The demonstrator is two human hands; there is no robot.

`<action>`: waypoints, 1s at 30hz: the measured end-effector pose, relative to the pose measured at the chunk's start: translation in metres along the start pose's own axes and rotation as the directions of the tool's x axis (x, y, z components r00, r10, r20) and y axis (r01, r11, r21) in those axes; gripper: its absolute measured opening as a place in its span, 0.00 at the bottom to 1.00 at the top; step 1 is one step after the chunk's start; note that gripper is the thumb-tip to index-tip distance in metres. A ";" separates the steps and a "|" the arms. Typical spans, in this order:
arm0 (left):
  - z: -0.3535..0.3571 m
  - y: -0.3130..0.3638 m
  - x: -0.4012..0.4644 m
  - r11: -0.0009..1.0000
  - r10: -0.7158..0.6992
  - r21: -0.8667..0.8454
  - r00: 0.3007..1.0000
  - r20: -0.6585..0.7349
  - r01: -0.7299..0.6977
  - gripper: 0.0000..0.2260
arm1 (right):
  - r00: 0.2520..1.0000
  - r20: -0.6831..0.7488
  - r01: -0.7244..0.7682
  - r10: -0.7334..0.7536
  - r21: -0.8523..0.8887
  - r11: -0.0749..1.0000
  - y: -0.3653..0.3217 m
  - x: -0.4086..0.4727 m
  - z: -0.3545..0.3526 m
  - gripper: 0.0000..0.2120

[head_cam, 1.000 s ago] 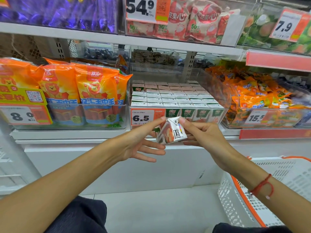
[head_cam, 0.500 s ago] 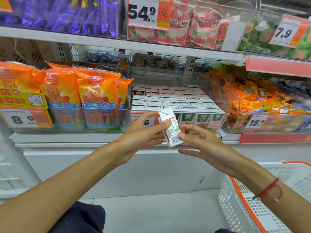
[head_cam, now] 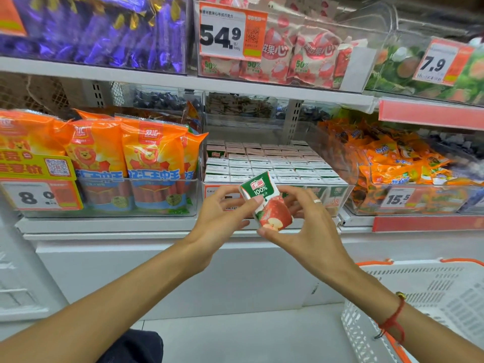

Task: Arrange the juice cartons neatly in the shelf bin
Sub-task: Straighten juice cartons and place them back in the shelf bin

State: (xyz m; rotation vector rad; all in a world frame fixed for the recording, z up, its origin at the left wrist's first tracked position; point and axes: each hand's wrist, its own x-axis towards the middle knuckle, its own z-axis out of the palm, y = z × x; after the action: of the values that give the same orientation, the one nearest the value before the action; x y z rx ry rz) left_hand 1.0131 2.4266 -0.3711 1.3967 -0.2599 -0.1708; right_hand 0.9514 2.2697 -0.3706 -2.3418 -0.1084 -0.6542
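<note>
Both hands meet in front of a supermarket shelf and share one small juice carton, green and white with a red apple on its face, tilted with its top leaning left. The left hand grasps it with the thumb pressed on its front face, while the right hand pinches it between a thumb at the bottom corner and fingers curled behind the top; a ring shows on one right finger and a red string bracelet circles that wrist. The carton is held in the air just in front of the clear shelf bin, where rows of matching cartons stand packed upright, tops showing. The bin sits on a white shelf between a clear bin of orange sausage packs on the left and one heaped with orange snack packets on the right. Price tags front the bins. The shelf above carries purple foil packets and pink candy bags. Below is pale floor, with a white basket trimmed in orange at the lower right
</note>
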 end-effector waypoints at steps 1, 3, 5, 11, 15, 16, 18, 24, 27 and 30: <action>-0.002 0.001 0.001 0.998 0.041 0.052 0.999 0.003 -0.041 0.12 | 0.999 0.045 -0.022 0.020 0.041 0.999 0.001 0.001 -0.002 0.29; -0.007 0.004 0.002 0.973 0.139 0.180 0.989 0.052 -0.146 0.13 | 0.987 0.151 -0.070 0.055 0.100 0.993 0.002 0.004 -0.006 0.24; -0.011 0.010 0.002 0.933 0.219 0.266 0.969 0.117 -0.243 0.15 | 0.976 0.210 -0.090 0.060 0.135 0.987 0.003 0.006 -0.010 0.24; -0.019 0.018 0.009 0.865 0.328 0.310 0.912 0.248 -0.395 0.18 | 0.984 0.151 0.038 -0.097 0.353 0.935 -0.007 0.025 -0.010 0.25; -0.041 0.029 0.025 0.767 0.419 0.440 0.884 0.208 -0.467 0.18 | 0.974 0.058 0.201 -0.217 0.209 0.957 -0.013 0.045 -0.006 0.23; -0.050 0.032 0.032 0.654 0.513 0.561 0.843 0.163 -0.507 0.18 | 0.972 0.029 0.227 -0.235 0.165 0.960 -0.013 0.054 -0.005 0.22; -0.068 0.037 0.049 0.248 0.731 0.830 0.659 0.178 -0.500 0.16 | 0.969 -0.020 0.247 -0.246 0.104 0.964 -0.014 0.075 -0.001 0.22; -0.099 0.025 0.090 -0.152 0.700 0.959 0.658 0.277 -0.241 0.21 | 0.970 -0.026 0.245 -0.243 0.105 0.964 -0.006 0.152 0.031 0.20; -0.103 0.018 0.099 -0.174 0.753 0.956 0.594 0.284 -0.237 0.21 | 0.971 -0.015 0.240 -0.240 0.111 0.964 0.000 0.184 0.051 0.19; -0.104 0.015 0.103 -0.174 0.790 0.956 0.545 0.280 -0.238 0.20 | 0.975 0.025 0.215 -0.221 0.148 0.965 0.007 0.208 0.068 0.19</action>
State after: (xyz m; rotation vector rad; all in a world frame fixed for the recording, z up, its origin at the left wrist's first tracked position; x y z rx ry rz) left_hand 1.1408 2.4999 -0.3643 2.4574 -0.6787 1.4362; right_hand 1.1625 2.2878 -0.3171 -2.2212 -0.4237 -0.6802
